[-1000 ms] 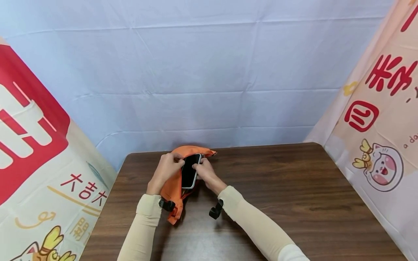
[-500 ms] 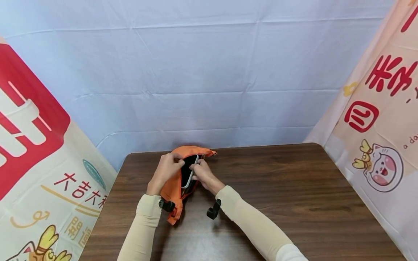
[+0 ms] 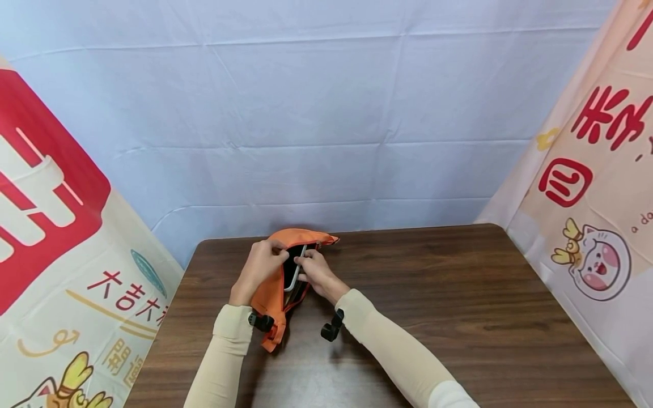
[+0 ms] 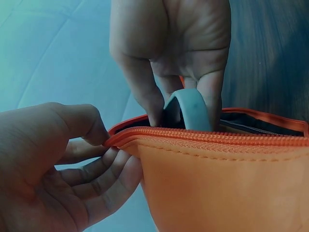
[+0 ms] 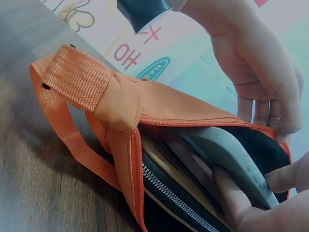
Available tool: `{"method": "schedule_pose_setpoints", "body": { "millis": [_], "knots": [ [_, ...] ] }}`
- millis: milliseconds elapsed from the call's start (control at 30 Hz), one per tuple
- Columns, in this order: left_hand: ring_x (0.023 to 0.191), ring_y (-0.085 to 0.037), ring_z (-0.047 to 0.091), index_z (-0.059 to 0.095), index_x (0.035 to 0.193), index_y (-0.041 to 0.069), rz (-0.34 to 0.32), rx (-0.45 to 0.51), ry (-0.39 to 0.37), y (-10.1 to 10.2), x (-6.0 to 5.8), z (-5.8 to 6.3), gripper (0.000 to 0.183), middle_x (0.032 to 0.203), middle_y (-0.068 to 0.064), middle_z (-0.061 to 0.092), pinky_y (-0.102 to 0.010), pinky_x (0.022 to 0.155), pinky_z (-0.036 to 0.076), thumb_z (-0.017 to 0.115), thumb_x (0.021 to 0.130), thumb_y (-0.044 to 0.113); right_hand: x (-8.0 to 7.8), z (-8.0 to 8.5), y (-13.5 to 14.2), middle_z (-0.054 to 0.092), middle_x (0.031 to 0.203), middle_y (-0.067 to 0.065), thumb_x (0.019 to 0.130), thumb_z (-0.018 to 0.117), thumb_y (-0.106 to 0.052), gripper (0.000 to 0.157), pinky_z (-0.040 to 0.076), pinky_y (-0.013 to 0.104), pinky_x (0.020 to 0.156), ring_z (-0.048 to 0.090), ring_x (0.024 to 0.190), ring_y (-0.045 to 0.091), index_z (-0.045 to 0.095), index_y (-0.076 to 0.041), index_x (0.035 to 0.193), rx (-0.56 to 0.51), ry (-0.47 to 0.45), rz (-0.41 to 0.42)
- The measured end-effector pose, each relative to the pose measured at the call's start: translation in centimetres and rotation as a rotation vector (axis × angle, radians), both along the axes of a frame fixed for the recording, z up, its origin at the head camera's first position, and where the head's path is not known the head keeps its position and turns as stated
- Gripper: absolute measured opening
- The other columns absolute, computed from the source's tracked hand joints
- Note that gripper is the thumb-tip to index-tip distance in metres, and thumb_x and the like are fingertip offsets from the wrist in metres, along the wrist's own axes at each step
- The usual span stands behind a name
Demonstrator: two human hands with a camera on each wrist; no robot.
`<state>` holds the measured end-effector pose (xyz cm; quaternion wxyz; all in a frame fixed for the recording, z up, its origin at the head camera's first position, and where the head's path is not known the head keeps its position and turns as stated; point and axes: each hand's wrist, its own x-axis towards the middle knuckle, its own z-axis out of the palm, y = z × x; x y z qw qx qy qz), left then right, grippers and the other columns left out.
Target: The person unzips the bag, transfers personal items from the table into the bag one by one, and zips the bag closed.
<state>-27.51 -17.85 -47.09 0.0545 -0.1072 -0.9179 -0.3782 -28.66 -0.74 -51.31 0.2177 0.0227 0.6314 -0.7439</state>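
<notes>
An orange zippered bag [image 3: 267, 286] lies at the far left of the table, its mouth unzipped. My left hand [image 3: 261, 265] pinches the zipper edge of the mouth between thumb and fingers; the left wrist view shows this grip closely. With thumb and fingers my right hand [image 3: 317, 271] holds a smartphone [image 5: 229, 150] in a pale grey-green case, standing on edge partway inside the bag. The phone's lower part is hidden by the bag. Beside the phone in the right wrist view sits a black-and-tan item with a silver zipper [image 5: 178, 193], perhaps a wallet.
The dark wood table [image 3: 433, 306] extends right and toward me. An orange webbing strap [image 5: 75, 82] loops from the bag's near end. Behind the table hangs a pale cloth [image 3: 306, 113], with printed banners [image 3: 592, 187] at both sides.
My right hand has shifted slightly left, tilting the phone from screen-up to nearly edge-on and bringing it deeper into the bag. My left hand keeps its place on the bag's edge.
</notes>
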Motion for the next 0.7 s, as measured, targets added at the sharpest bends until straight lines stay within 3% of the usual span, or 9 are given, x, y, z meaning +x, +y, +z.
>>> {"method": "schedule_pose_setpoints", "body": {
  "millis": [167,367,567,700],
  "knots": [
    [0.078,-0.018,0.063,0.077,0.118,0.003,-0.001,-0.003,-0.005,0.05,0.17,0.08,0.022,0.109,-0.013,0.077,-0.035,0.074,0.054,0.065,0.102,0.012,-0.25,-0.13,-0.26,0.034,0.164,0.029,0.112,0.05,-0.012,0.058,0.045,0.055,0.118,0.043,0.153,0.041,0.027,0.009,0.161,-0.025,-0.036,-0.019],
    [0.075,-0.017,0.063,0.078,0.117,0.004,-0.003,0.002,-0.008,0.07,0.15,0.04,0.022,0.106,-0.012,0.077,-0.034,0.075,0.053,0.063,0.103,0.012,-0.25,-0.29,-0.44,0.022,0.172,0.029,0.113,0.049,-0.013,0.065,0.044,0.054,0.12,0.036,0.157,0.042,0.017,0.007,0.166,-0.03,-0.051,-0.026],
    [0.075,-0.017,0.064,0.078,0.118,0.003,-0.008,0.005,-0.007,0.11,0.06,0.06,0.024,0.105,-0.011,0.078,-0.034,0.075,0.054,0.063,0.103,0.012,-0.26,-0.17,-0.67,0.026,0.169,0.029,0.113,0.048,-0.011,0.061,0.044,0.053,0.119,0.037,0.156,0.042,0.021,0.008,0.164,-0.044,-0.042,-0.017],
    [0.081,-0.018,0.067,0.078,0.119,0.002,0.0,0.002,-0.013,0.19,-0.05,0.07,0.025,0.105,-0.011,0.078,-0.036,0.077,0.056,0.063,0.102,0.013,-0.31,-0.15,-0.88,0.021,0.17,0.03,0.113,0.047,-0.011,0.064,0.043,0.053,0.121,0.034,0.158,0.042,0.015,0.008,0.166,-0.049,-0.048,-0.016]
  ]
}}
